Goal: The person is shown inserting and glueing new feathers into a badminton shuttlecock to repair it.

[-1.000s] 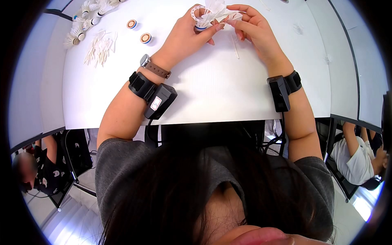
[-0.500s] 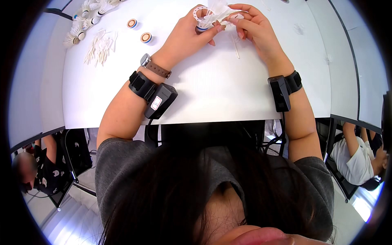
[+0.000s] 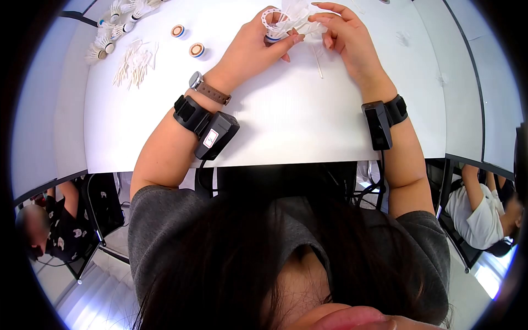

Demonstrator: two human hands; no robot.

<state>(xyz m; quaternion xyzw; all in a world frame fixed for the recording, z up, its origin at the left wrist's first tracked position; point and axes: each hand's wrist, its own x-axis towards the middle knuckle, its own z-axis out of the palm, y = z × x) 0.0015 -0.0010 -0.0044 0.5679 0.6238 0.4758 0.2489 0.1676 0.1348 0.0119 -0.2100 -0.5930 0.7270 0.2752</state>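
Observation:
At the far middle of the white table, my left hand grips a partly built shuttlecock by its blue-banded cork base, with a white ring at its top. My right hand pinches a white feather at the shuttlecock's side. Both hands are close together, fingertips nearly touching. One thin white feather stem lies on the table under my right hand.
A heap of loose white feathers lies at the far left, with two cork bases beside it and several finished shuttlecocks along the left edge. Other people sit at lower left and lower right.
My right hand has lifted slightly and moved the feather closer to the shuttlecock. My left hand keeps its hold, nearly still.

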